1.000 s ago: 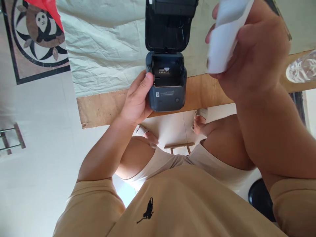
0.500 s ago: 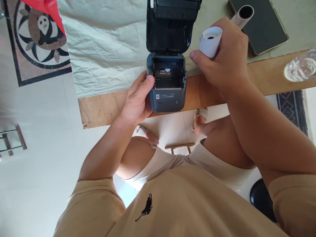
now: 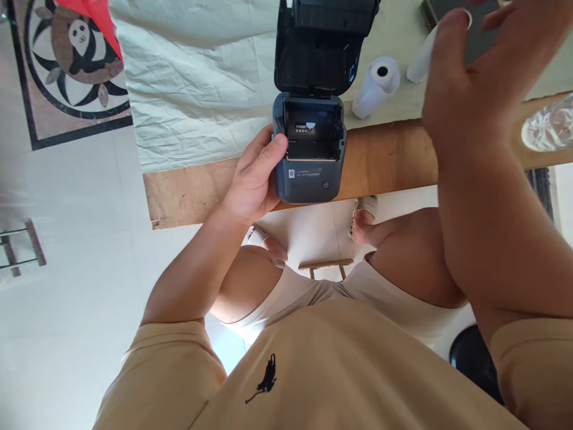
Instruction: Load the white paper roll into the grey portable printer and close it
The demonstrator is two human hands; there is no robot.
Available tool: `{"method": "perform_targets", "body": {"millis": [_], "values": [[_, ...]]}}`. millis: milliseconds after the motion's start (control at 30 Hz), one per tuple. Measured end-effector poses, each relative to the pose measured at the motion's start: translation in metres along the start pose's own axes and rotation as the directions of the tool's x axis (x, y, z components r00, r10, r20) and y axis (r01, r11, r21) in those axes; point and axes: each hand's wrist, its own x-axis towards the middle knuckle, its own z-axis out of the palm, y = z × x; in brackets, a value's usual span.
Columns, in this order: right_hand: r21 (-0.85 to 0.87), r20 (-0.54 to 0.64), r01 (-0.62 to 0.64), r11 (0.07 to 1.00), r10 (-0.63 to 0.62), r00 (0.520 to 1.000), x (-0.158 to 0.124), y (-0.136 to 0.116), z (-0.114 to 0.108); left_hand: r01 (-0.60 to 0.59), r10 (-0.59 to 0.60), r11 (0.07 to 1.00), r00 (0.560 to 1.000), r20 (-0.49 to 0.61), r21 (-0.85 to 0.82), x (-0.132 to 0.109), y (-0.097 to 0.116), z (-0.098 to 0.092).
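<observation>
My left hand grips the left side of a dark blue-grey label printer, thumb on its upper edge. The printer's black lid is swung up, and its roll compartment holds no roll. A white paper roll stands on the cloth just right of the lid. Farther right, my right hand is raised with thumb and fingers apart. It partly covers a second white roll, and I cannot tell whether it touches that roll.
A pale green cloth covers most of the wooden table. At the upper right lies a dark flat box, partly behind my hand. A clear plastic bottle rests near the right edge. Some red material shows at the upper left.
My right hand has let go of the white paper roll, which now stands beside the printer, and has moved up and right. My left hand keeps its hold on the printer.
</observation>
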Motion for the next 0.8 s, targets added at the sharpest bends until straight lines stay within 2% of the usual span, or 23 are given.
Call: {"method": "perform_targets", "body": {"millis": [67, 200, 267, 333, 500, 667, 800], "values": [[-0.091, 0.017, -0.081, 0.993, 0.083, 0.996, 0.005, 0.011, 0.000, -0.004, 0.004, 1.000, 1.000, 0.001, -0.011, 0.001, -0.001, -0.001], [-0.137, 0.205, -0.171, 0.976, 0.196, 0.959, 0.009, 0.028, 0.013, -0.020, 0.020, 0.999, 1.000, -0.007, -0.026, 0.002, -0.004, -0.003], [-0.173, 0.211, -0.201, 0.964, 0.236, 0.949, 0.007, 0.031, 0.017, -0.017, 0.017, 1.000, 1.000, -0.005, -0.025, 0.003, -0.004, -0.003], [-0.190, 0.211, -0.185, 0.964, 0.225, 0.951, 0.005, 0.031, 0.018, -0.023, 0.023, 0.999, 1.000, -0.003, -0.025, 0.003, -0.004, -0.003], [-0.128, 0.313, -0.098, 0.987, 0.133, 0.940, 0.001, 0.026, 0.012, -0.020, 0.020, 0.999, 1.000, 0.018, -0.039, 0.003, -0.003, -0.004], [-0.182, 0.300, -0.199, 0.963, 0.247, 0.921, -0.001, 0.022, 0.015, -0.009, 0.009, 1.000, 1.000, 0.008, -0.029, 0.003, -0.002, -0.003], [-0.203, 0.269, -0.207, 0.957, 0.258, 0.928, -0.002, 0.022, 0.015, 0.005, -0.005, 0.999, 1.000, -0.001, -0.032, 0.001, 0.001, 0.001]]}}
